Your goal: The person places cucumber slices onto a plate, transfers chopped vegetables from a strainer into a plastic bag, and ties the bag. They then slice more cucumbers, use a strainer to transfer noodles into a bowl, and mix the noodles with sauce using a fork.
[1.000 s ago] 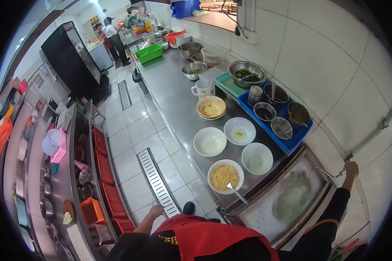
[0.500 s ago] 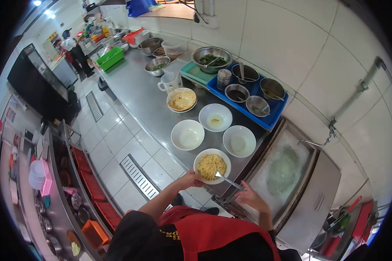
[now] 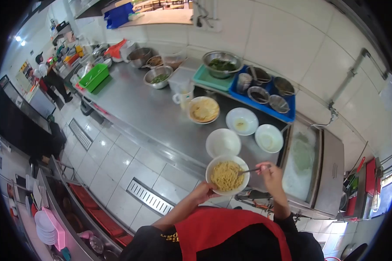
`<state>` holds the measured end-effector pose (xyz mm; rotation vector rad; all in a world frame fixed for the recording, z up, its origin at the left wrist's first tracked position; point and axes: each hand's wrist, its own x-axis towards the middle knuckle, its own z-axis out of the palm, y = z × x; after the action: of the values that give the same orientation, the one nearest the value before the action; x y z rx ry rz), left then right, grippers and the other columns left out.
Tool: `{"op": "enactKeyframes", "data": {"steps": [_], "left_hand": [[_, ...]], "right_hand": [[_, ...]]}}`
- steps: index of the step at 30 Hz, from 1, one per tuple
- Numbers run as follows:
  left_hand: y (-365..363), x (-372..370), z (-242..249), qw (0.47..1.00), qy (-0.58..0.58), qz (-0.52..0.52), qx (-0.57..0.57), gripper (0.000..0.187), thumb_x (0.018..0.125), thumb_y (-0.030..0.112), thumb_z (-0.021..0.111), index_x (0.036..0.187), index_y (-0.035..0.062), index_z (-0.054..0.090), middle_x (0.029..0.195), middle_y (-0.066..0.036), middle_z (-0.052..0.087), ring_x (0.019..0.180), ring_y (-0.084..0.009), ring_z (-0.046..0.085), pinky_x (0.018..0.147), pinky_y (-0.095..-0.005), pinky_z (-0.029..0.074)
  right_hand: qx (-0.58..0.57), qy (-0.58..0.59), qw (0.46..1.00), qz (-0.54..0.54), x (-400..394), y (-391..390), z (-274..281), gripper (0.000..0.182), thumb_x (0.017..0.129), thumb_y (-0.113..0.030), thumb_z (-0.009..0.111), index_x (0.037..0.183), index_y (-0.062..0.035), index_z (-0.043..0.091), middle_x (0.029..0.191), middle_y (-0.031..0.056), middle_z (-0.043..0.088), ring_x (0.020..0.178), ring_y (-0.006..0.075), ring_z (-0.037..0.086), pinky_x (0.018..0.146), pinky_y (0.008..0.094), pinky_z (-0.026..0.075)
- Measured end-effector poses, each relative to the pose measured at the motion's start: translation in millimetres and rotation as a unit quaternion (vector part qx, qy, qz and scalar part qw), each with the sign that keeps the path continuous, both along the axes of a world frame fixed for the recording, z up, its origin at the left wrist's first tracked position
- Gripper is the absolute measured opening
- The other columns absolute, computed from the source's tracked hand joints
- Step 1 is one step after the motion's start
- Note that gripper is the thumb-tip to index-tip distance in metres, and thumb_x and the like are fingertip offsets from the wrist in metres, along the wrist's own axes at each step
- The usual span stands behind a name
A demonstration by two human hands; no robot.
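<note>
My left hand (image 3: 202,192) grips the near-left rim of a white bowl (image 3: 242,185) filled with yellow noodles (image 3: 224,176). My right hand (image 3: 272,177) is closed around the handle of a fork (image 3: 250,170), whose head is sunk into the noodles. Just beyond stands another white bowl (image 3: 223,142), seemingly touching the noodle bowl's rim. Two more white bowls, one with a little liquid and brown bits (image 3: 241,122) and one with pale liquid (image 3: 268,139), sit farther right. A bowl of flat yellow food (image 3: 204,109) stands behind them on the counter.
A blue tray (image 3: 287,116) and a green tray (image 3: 204,77) carry metal bowls along the wall. Right of the counter is a basin of cloudy, foamy water (image 3: 301,161) under a tap (image 3: 331,117). A green basket (image 3: 94,78) stands far left; a person (image 3: 52,76) is in the background.
My right hand, open beside the fork before, now grips its handle. The noodle bowl sits closer to the white bowl beyond it. The whole view has shifted.
</note>
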<state>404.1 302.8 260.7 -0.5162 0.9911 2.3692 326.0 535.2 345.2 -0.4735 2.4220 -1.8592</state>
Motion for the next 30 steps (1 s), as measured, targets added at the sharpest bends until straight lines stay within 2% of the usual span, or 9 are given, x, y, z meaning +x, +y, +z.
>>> {"op": "enactKeyframes", "data": {"steps": [3, 6, 11, 15, 18, 20, 21, 26, 30], "left_hand": [[-68.0, 20.4, 16.0, 0.997, 0.054, 0.046, -0.043, 0.054, 0.075, -0.003, 0.045, 0.127, 0.0034, 0.03, 0.112, -0.016, 0.051, 0.096, -0.0258, 0.058, 0.074, -0.0347, 0.053], [-125.7, 38.9, 41.3, 0.985, 0.071, 0.105, -0.114, 0.055, 0.075, -0.001, 0.046, 0.127, 0.0044, 0.029, 0.111, -0.014, 0.052, 0.093, -0.0249, 0.058, 0.075, -0.0352, 0.052], [-198.3, 61.0, 50.7, 0.966, 0.07, 0.199, -0.147, 0.052, 0.076, 0.001, 0.049, 0.125, 0.0015, 0.032, 0.11, -0.014, 0.053, 0.088, -0.0246, 0.059, 0.078, -0.0361, 0.05], [-250.2, 68.0, 27.7, 0.958, 0.057, 0.259, -0.105, 0.044, 0.077, -0.001, 0.048, 0.12, 0.0011, 0.037, 0.112, -0.014, 0.052, 0.092, -0.0235, 0.059, 0.074, -0.0335, 0.053], [-285.4, 63.6, 25.0, 0.943, 0.046, 0.317, -0.087, 0.041, 0.077, 0.0, 0.049, 0.117, -0.0016, 0.041, 0.109, -0.014, 0.053, 0.093, -0.0239, 0.058, 0.075, -0.0343, 0.052], [-312.1, 52.6, 28.5, 0.933, 0.042, 0.346, -0.093, 0.041, 0.077, 0.001, 0.049, 0.117, -0.0023, 0.04, 0.108, -0.014, 0.054, 0.094, -0.0245, 0.058, 0.077, -0.0353, 0.051], [-327.7, 46.5, 21.8, 0.933, 0.038, 0.344, -0.1, 0.04, 0.078, 0.001, 0.048, 0.117, -0.0024, 0.041, 0.109, -0.015, 0.054, 0.095, -0.025, 0.057, 0.079, -0.0367, 0.05], [-404.9, -8.3, 4.0, 0.929, 0.026, 0.36, -0.089, 0.044, 0.076, 0.001, 0.048, 0.119, -0.0015, 0.04, 0.113, -0.015, 0.052, 0.097, -0.027, 0.057, 0.08, -0.0378, 0.05], [-466.8, -58.9, 2.0, 0.944, 0.014, 0.312, -0.105, 0.045, 0.074, 0.0, 0.051, 0.118, -0.0007, 0.041, 0.113, -0.015, 0.052, 0.095, -0.0277, 0.057, 0.079, -0.0391, 0.051]], "right_hand": [[0.021, 0.156, 0.987, -0.013, 7.5, -69.7, 44.4, 0.02, 0.088, -0.016, 0.049, 0.087, 0.0011, 0.059, 0.072, 0.0056, 0.06, 0.064, 0.0089, 0.055, 0.06, 0.0224, 0.045], [0.015, 0.142, 0.988, 0.059, 9.6, -155.7, 26.6, 0.02, 0.087, -0.016, 0.05, 0.084, 0.0009, 0.06, 0.074, 0.0069, 0.06, 0.064, 0.0104, 0.056, 0.06, 0.0228, 0.045], [-0.233, -0.257, 0.934, 0.088, -6.8, -270.8, -44.8, 0.021, 0.09, -0.022, 0.045, 0.087, -0.0038, 0.055, 0.07, 0.0021, 0.056, 0.061, 0.0069, 0.047, 0.057, 0.0171, 0.037], [-0.289, -0.366, 0.875, 0.127, -37.4, -336.0, -38.2, 0.02, 0.089, -0.023, 0.048, 0.088, -0.0047, 0.055, 0.07, 0.0021, 0.057, 0.062, 0.0084, 0.051, 0.057, 0.0186, 0.038], [-0.25, -0.246, 0.923, 0.157, -65.5, -389.1, -16.3, 0.017, 0.088, -0.018, 0.048, 0.085, -0.0035, 0.056, 0.069, 0.0055, 0.057, 0.065, 0.0134, 0.054, 0.057, 0.0234, 0.041], [-0.112, 0.032, 0.98, 0.161, -73.3, -416.1, 19.8, 0.016, 0.086, -0.015, 0.049, 0.081, -0.0029, 0.058, 0.069, 0.0078, 0.058, 0.064, 0.0166, 0.054, 0.058, 0.0268, 0.042], [-0.043, 0.175, 0.972, 0.153, -80.5, -432.7, 30.2, 0.015, 0.085, -0.013, 0.049, 0.079, -0.0026, 0.058, 0.068, 0.0089, 0.058, 0.064, 0.0182, 0.055, 0.058, 0.0285, 0.043], [0.074, 0.305, 0.911, 0.266, -133.6, -524.7, -6.9, 0.02, 0.089, -0.014, 0.045, 0.081, 0.0008, 0.057, 0.071, 0.0068, 0.058, 0.067, 0.0127, 0.056, 0.06, 0.024, 0.046], [-0.122, -0.133, 0.958, 0.221, -179.2, -583.6, -93.5, 0.017, 0.088, -0.015, 0.048, 0.085, -0.0013, 0.057, 0.07, 0.0035, 0.058, 0.066, 0.0113, 0.055, 0.058, 0.021, 0.043]]}}
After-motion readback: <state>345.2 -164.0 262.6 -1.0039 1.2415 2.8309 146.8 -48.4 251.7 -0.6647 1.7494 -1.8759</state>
